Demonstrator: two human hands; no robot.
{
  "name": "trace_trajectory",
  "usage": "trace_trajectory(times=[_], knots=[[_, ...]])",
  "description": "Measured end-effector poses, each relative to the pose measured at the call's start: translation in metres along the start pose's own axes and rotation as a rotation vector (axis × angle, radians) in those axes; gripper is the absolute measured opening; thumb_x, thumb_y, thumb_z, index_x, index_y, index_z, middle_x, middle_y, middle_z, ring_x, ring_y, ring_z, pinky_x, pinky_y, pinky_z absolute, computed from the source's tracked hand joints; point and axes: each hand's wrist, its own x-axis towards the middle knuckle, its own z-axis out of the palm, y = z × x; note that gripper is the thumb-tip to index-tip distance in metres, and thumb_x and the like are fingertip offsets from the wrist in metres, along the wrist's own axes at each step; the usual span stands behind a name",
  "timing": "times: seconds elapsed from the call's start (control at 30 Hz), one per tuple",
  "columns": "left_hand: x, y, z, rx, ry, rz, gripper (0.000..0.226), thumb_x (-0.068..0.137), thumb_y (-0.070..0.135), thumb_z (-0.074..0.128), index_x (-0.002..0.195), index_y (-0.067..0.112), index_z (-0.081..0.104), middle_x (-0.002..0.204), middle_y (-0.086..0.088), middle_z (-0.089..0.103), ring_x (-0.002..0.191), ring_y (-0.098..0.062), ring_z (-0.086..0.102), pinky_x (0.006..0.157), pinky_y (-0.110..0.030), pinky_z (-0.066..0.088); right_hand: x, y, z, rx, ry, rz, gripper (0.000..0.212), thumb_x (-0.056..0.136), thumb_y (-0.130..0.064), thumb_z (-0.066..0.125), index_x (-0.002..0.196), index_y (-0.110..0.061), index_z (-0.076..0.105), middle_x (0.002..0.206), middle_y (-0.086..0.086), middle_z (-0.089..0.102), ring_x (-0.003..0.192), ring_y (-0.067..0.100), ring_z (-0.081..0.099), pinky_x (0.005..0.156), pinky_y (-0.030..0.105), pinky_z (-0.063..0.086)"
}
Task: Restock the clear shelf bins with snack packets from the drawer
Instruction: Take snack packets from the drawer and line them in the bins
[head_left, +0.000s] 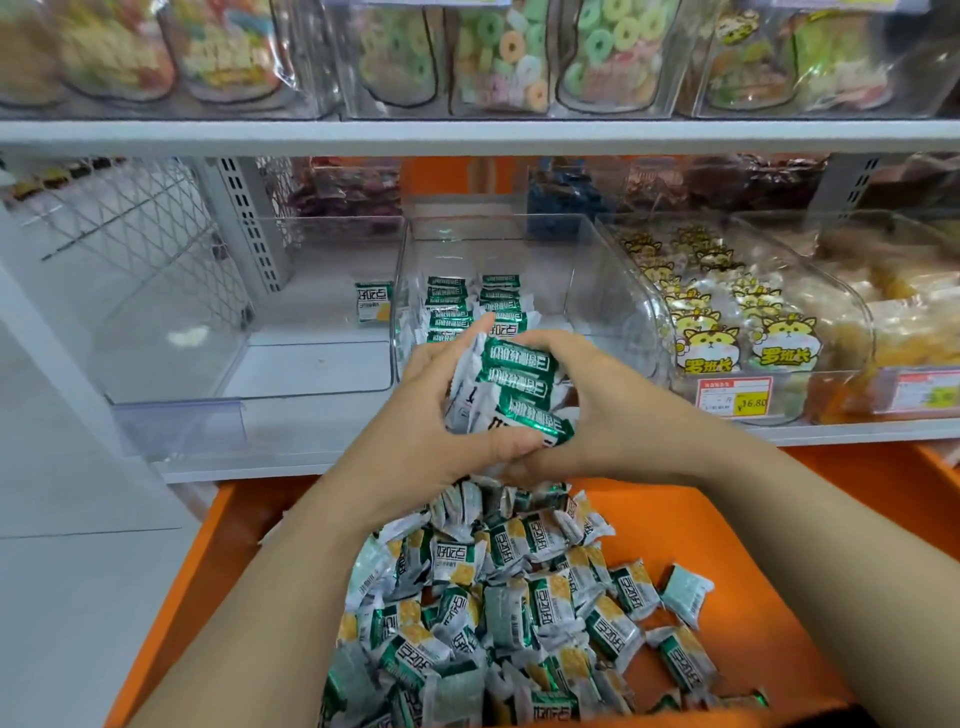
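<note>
Packets fill the gap between my hands: my left hand and right hand are pressed together around a stack of green-and-white snack packets, fingers curled over the top and thumbs meeting underneath, lifted above the orange drawer and just in front of the clear bin in the middle of the shelf. That bin already has two short rows of the same packets standing at its back; the bin to its left holds only one. A loose heap of packets is left in the drawer below. These look light, crinkly and slick in their foil wrap, so I judge a squeezed stack could squirt sideways if I ease off unevenly. Holding them by the flat faces with pressure from both sides, edges aligned, seems the safest grip for setting them in upright
</note>
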Motion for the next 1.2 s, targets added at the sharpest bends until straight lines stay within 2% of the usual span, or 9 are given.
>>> trace_trajectory(times=[0.1,0.33,0.43,0.5,0.6,0.7,0.83,1.03,1.2], knots=[[0.007,-0.005,-0.006,0.162,0.1,0.06,0.087,0.067,0.052,0.079,0.142,0.039,0.036,0.13,0.015,0.051,0.114,0.0,0.054,0.095,-0.027,0.049,0.022,-0.002,-0.003,-0.071,0.045,-0.031,0.085,0.063,-0.029,0.085,0.132,-0.027,0.036,0.119,-0.007,0.043,0.101,0.003,0.05,0.081,0.012,0.044],[0.011,-0.024,-0.039,0.379,0.524,0.053,0.037,0.09,0.032,0.061,0.126,0.031,0.055,0.122,0.015,0.047,0.117,-0.001,0.043,0.098,-0.018,0.03,0.087,0.023,-0.03,-0.317,0.159,-0.017,0.088,0.059,-0.029,0.086,0.132,-0.013,0.039,0.119,0.003,0.043,0.106,0.016,0.047,0.09,0.019,0.037],[0.015,-0.04,-0.044,0.479,0.489,-0.024,0.035,0.091,0.025,0.061,0.126,0.026,0.057,0.122,0.012,0.044,0.114,-0.004,0.044,0.096,-0.014,0.028,0.109,0.052,-0.031,-0.556,0.153,0.182,0.087,0.057,-0.036,0.085,0.128,-0.013,0.04,0.122,0.009,0.045,0.109,0.027,0.05,0.095,0.042,0.044],[0.017,-0.046,-0.043,0.506,0.456,-0.045,0.035,0.091,0.025,0.061,0.126,0.025,0.058,0.128,0.006,0.046,0.113,-0.011,0.049,0.098,-0.021,0.034,0.117,0.067,-0.025,-0.707,0.107,0.305,0.085,0.06,-0.038,0.083,0.126,-0.012,0.039,0.124,0.011,0.044,0.113,0.031,0.049,0.094,0.047,0.044],[0.021,-0.049,-0.04,0.53,0.445,-0.038,0.035,0.092,0.025,0.06,0.126,0.026,0.058,0.128,0.004,0.049,0.109,-0.019,0.054,0.099,-0.04,0.043,0.126,0.083,-0.014,-0.734,-0.009,0.354,0.084,0.062,-0.035,0.082,0.129,-0.013,0.038,0.126,0.01,0.045,0.114,0.03,0.049,0.095,0.044,0.043],[0.024,-0.05,-0.037,0.541,0.439,-0.036,0.035,0.092,0.023,0.059,0.127,0.027,0.056,0.127,0.005,0.051,0.107,-0.018,0.056,0.099,-0.047,0.042,0.139,0.088,-0.002,-0.601,-0.148,0.336,0.084,0.061,-0.027,0.085,0.128,-0.011,0.038,0.124,0.01,0.046,0.11,0.027,0.049,0.096,0.042,0.045],[0.026,-0.052,-0.036,0.534,0.437,-0.034,0.036,0.092,0.02,0.059,0.127,0.028,0.056,0.125,0.006,0.05,0.108,-0.016,0.056,0.102,-0.05,0.04,0.154,0.092,0.009,-0.546,-0.22,0.324,0.096,0.063,-0.024,0.086,0.14,-0.01,0.031,0.133,0.013,0.04,0.119,0.029,0.044,0.101,0.039,0.041],[0.027,-0.055,-0.037,0.542,0.436,-0.023,0.035,0.092,0.021,0.059,0.126,0.029,0.056,0.126,0.007,0.052,0.108,-0.016,0.057,0.101,-0.05,0.04,0.151,0.104,0.008,-0.635,-0.213,0.421,0.115,0.064,-0.046,0.084,0.151,-0.035,0.008,0.14,0.014,0.026,0.121,0.041,0.046,0.103,0.051,0.04],[0.025,-0.056,-0.037,0.555,0.44,-0.013,0.036,0.092,0.021,0.059,0.126,0.029,0.056,0.125,0.008,0.052,0.105,-0.014,0.057,0.102,-0.049,0.04,0.149,0.1,0.008,-0.411,-0.187,0.4,0.11,0.074,-0.033,0.08,0.153,-0.024,0.004,0.148,0.02,0.031,0.135,0.033,0.031,0.107,0.038,0.03]])
